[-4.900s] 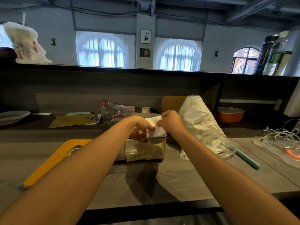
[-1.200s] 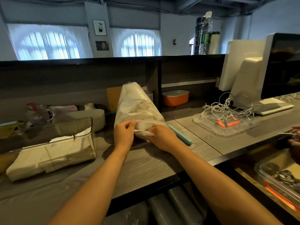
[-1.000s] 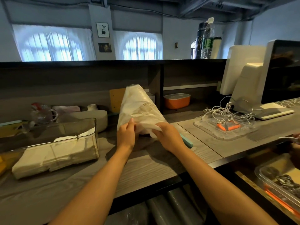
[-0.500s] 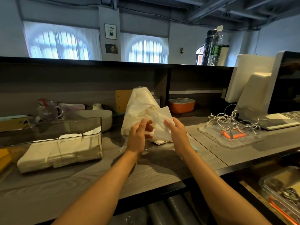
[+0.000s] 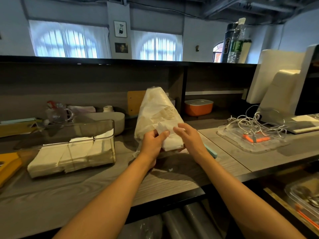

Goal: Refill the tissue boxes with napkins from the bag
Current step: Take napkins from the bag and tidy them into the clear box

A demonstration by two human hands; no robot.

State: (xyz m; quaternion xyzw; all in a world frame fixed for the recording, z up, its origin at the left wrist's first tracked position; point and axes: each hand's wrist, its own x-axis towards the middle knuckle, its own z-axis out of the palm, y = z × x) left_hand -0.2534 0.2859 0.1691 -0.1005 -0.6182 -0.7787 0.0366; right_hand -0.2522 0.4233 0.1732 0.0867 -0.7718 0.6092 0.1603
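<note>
You stand at a long grey wood-grain worktop point(image 5: 172, 183) that runs the whole width of the view, backed by a dark raised ledge point(image 5: 120, 60) with open shelf bays beneath it. Beyond the ledge the room is pale, with two arched, curtained windows point(image 5: 69, 44) and small framed pictures on the pillar between them. To your right a white monitor point(image 5: 283, 88) stands on the worktop, with a clear tray of tangled white cables point(image 5: 252, 125) in front of it; bottles point(image 5: 236, 40) sit on the ledge above. An orange lidded container point(image 5: 198, 107) sits in the shelf bay.

The plastic bag point(image 5: 155, 111) of napkins leans upright at the middle of the worktop, its top against the back panel. Left of it, and apart from it, lies the clear tissue box point(image 5: 72, 145) on its side, partly filled with stacked napkins (its open end faces left). Behind the box is a grey oval container point(image 5: 110, 119) and a glass mug point(image 5: 57, 112); a yellow board point(image 5: 8, 166) pokes in at the far left edge.

The worktop's near edge is a dark strip just below your forearms, and the stretch between that edge and the box and bag is bare wood.

Your left hand point(image 5: 153, 145) grips a wad of white napkins point(image 5: 170, 140) at the bag's mouth, thumb over the top. Your right hand point(image 5: 188, 138) hovers beside it with fingers relaxed and spread, touching the wad lightly at most. A teal strip point(image 5: 209, 152) lies on the worktop just behind your right wrist.
</note>
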